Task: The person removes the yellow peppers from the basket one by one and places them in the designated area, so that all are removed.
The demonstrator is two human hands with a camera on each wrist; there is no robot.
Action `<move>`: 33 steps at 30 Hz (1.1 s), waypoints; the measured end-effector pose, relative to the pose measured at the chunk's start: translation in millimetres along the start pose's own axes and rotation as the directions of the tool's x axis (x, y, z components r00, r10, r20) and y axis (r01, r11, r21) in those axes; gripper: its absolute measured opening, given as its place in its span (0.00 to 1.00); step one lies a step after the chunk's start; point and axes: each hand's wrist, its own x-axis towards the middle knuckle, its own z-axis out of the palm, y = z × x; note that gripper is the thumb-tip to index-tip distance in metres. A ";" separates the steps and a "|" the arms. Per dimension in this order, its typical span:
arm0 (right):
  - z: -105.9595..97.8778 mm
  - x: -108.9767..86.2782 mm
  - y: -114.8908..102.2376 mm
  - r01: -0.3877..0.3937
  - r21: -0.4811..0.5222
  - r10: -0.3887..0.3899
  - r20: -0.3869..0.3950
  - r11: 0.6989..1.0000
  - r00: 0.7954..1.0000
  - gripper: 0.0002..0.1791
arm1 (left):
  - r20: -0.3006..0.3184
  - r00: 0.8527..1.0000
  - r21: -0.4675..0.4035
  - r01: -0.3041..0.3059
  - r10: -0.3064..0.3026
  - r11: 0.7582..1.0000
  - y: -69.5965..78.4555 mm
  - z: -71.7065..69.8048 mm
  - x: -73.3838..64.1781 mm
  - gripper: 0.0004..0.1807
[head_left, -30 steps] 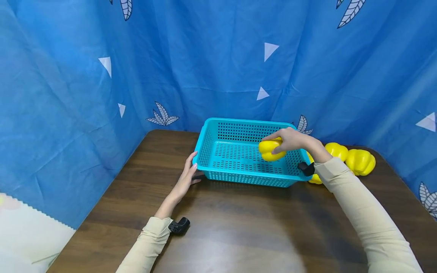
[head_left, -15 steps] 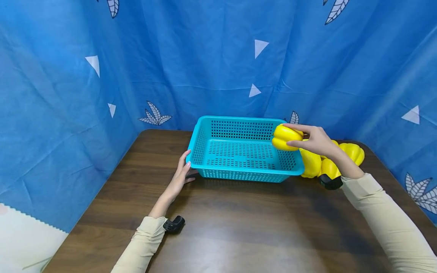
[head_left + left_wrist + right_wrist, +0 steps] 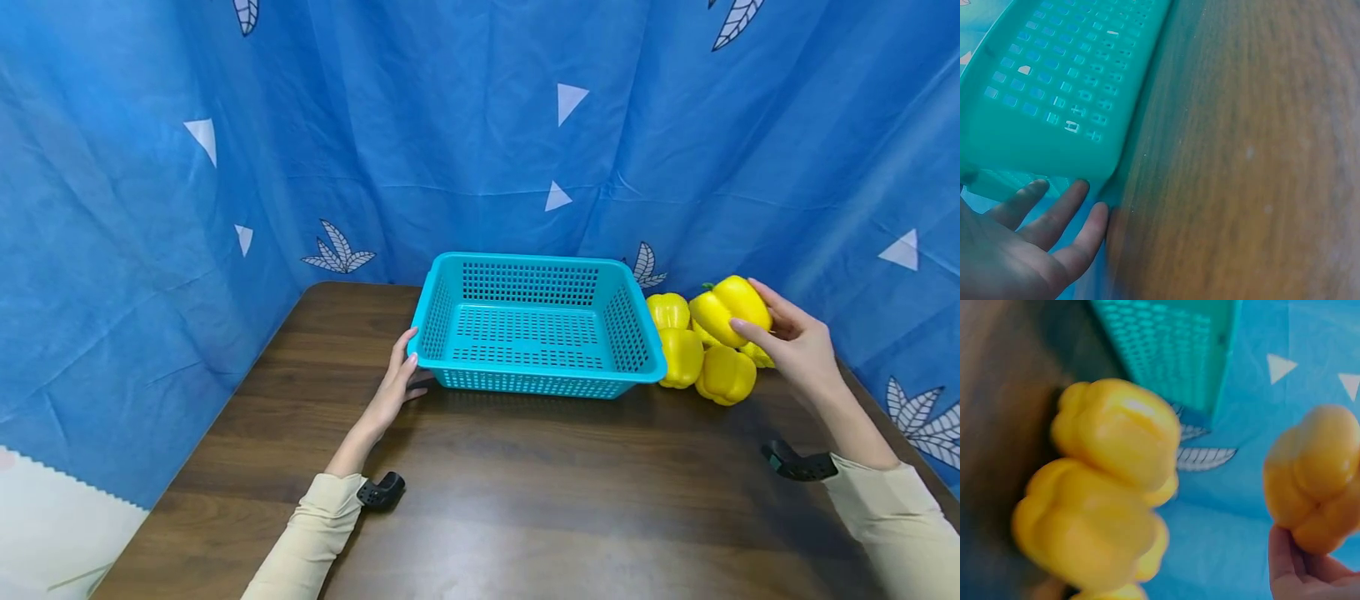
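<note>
A turquoise plastic basket (image 3: pixel 540 385) with perforated walls sits on the brown table, nothing inside it. At its left end my left hand (image 3: pixel 388 392) touches the rim corner and end wall; in the left wrist view its fingers (image 3: pixel 1054 219) lie fairly straight against the wall. My right hand (image 3: pixel 802 346) grips a yellow bell pepper (image 3: pixel 731 310) with a green stem, raised over other yellow bell peppers (image 3: pixel 726 375) right of the basket. In the right wrist view the held bell pepper (image 3: pixel 1316 469) is pinched between thumb and fingers, apart from the pile.
Several yellow bell peppers (image 3: pixel 1097 512) are clustered against the basket's right end. A blue patterned curtain (image 3: pixel 465 125) hangs behind and at both sides of the wooden table (image 3: pixel 525 475). Black wrist cameras sit on both cuffs.
My right hand has carried the yellow bell pepper from inside the basket, over its right rim, to above the pile. My left hand has stayed at the basket's left end. The view shifted slightly.
</note>
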 end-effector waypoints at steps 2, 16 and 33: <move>-7.8 -7.8 9.3 -0.024 0.053 0.026 -0.037 0.998 0.999 0.34 | 0.002 1.000 -0.003 0.002 -0.002 1.000 -0.1 0.1 -0.1 0.27; -38.8 -21.3 134.5 -0.298 0.175 0.321 -0.126 0.938 0.938 0.40 | -0.017 1.000 0.000 -0.001 0.001 1.000 -0.9 -2.9 1.5 0.27; -21.1 -36.7 100.3 -0.530 -0.097 0.526 -0.062 0.843 0.848 0.46 | -0.004 1.000 -0.001 0.024 -0.024 1.000 -0.7 -4.7 -1.0 0.27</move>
